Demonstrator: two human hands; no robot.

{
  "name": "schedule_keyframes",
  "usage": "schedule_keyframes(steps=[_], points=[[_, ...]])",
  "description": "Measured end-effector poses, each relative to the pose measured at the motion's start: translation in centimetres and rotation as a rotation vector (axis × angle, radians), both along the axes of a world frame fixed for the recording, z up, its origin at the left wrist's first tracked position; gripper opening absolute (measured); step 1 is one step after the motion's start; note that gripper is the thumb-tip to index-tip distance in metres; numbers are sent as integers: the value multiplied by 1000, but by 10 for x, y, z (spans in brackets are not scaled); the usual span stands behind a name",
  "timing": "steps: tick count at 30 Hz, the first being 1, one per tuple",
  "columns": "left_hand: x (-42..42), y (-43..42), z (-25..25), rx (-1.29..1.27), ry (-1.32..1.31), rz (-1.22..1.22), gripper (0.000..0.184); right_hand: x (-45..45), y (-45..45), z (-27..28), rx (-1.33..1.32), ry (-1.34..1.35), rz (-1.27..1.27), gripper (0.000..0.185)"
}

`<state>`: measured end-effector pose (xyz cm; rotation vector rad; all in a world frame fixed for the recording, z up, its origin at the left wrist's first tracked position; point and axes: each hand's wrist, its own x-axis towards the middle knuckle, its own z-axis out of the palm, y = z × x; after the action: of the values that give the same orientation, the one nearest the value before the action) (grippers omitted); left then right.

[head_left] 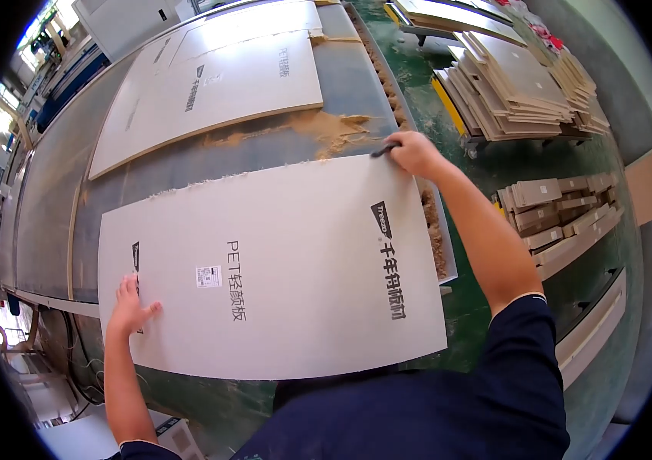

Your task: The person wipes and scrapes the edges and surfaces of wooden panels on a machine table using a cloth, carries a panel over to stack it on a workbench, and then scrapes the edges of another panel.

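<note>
Panel (pixel 295 268), large and white, lies face up on the near part of the grey work table (pixel 349 84), its near edge running out past the table towards the person's body. Print on its face: "PET" plus Chinese characters in the middle, bolder "Treezo" lettering near the right end, smaller lettering at the left end. White label (pixel 209 276) sits just beside the middle print, on its left.

Left hand (pixel 136 308): open, thumb out to the side, laid on the panel near its left end, over part of the smaller lettering. Holds nothing that I can see.

Right hand (pixel 416 156): closed round a small dark tool (pixel 384 150) at the far right corner of the panel. Tool tip is at the far edge; can't tell what type it is, most of it is inside the fist.

Ragged pale fuzz (pixel 196 184) runs along the panel's far edge. Beyond that edge, sawdust (pixel 334 130) is spread on the table, between this panel and a second white panel (pixel 257 84) further back. Debris-filled channel (pixel 435 238) follows the table's right side, passing near the right forearm.

Right of the table, on the green floor (pixel 468 322) side: board stack (pixel 517 84) on a low cart, strip pile (pixel 560 207) nearer the person
</note>
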<state>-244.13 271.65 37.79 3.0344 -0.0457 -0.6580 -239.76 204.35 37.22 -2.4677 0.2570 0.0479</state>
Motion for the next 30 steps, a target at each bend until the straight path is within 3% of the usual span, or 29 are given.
schedule_keyframes(steps=[2, 4, 5, 8, 10, 11, 15, 16, 17, 22, 24, 25, 26, 28, 30], points=[[2, 1, -1, 5, -5, -14, 98, -2, 10, -1, -186, -39, 62, 36], [-2, 5, -4, 8, -2, -8, 98, 11, 1, -1, 142, 173, -45, 43], [-2, 5, -4, 7, -2, -1, 98, 4, 1, 19, 457, 251, -115, 49], [0, 1, 0, 15, 14, 17, 100, 6, -11, 18, 608, 256, -169, 36], [0, 0, 0, 25, 25, 19, 101, 0, -2, 4, 224, 86, -28, 21], [0, 2, -1, 29, 27, 16, 101, 2, -4, -12, -200, -351, 260, 12], [-2, 4, -2, 62, 21, 7, 101, -15, -34, -18, -183, -367, 138, 9], [-4, 2, 0, 68, 34, 26, 101, -23, -50, -20, -389, -189, 127, 8], [-3, -2, 3, 70, 39, 46, 101, -33, -67, -31, -435, -177, 152, 9], [-2, 1, 1, 62, 30, 24, 100, -17, -60, -2, -6, -425, -224, 13], [1, -2, 2, 63, 20, 8, 100, -4, -19, 22, 147, -320, -65, 15], [1, 0, 0, 55, 14, 3, 100, 10, -20, 1, 108, -262, 78, 16], [0, 4, -4, 47, 6, 0, 99, 12, -2, 7, 158, 6, 97, 16], [3, 5, -4, 46, 0, 2, 98, 19, 2, -18, -107, -179, 260, 14], [0, 2, -2, 56, 11, 21, 98, 14, -6, -22, 13, -151, 179, 12]])
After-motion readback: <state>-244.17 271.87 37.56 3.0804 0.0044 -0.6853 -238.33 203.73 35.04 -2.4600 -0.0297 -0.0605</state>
